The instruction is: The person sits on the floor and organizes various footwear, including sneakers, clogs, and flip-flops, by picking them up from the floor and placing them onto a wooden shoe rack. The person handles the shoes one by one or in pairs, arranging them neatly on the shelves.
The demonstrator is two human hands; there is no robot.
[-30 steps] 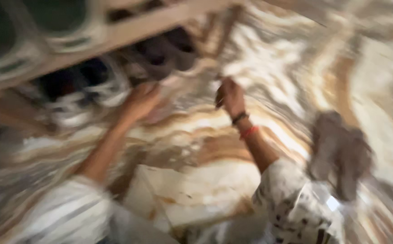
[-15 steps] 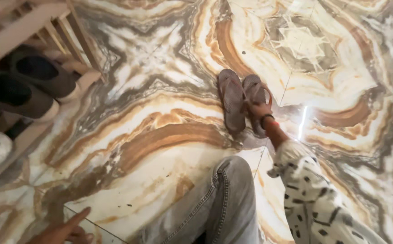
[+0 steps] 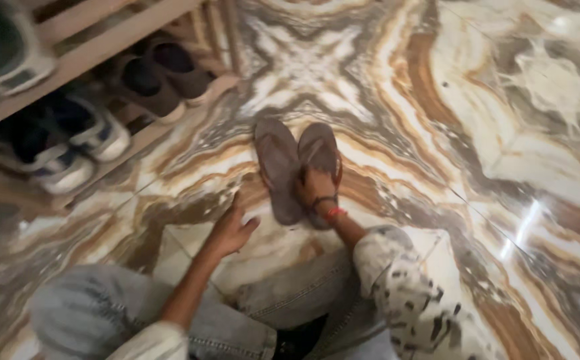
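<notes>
A pair of brown flat sandals [image 3: 280,163] lies side by side on the marbled floor in front of me. My right hand [image 3: 314,189], with a dark band and a red band at the wrist, grips the right sandal of the pair near its heel. My left hand [image 3: 230,230] rests on the floor just left of the sandals, fingers apart, holding nothing. My knees in pale grey jeans [image 3: 236,313] fill the bottom of the view.
A low wooden shoe rack [image 3: 113,41] stands at the upper left. It holds dark slip-on shoes [image 3: 160,77] and dark sneakers with white soles [image 3: 70,137] on its lower shelf. The glossy floor [image 3: 490,167] spreads out to the right.
My right hand has dragged the sandals closer to me and leftwards towards the rack. My left hand has come up from the bottom edge to rest beside them.
</notes>
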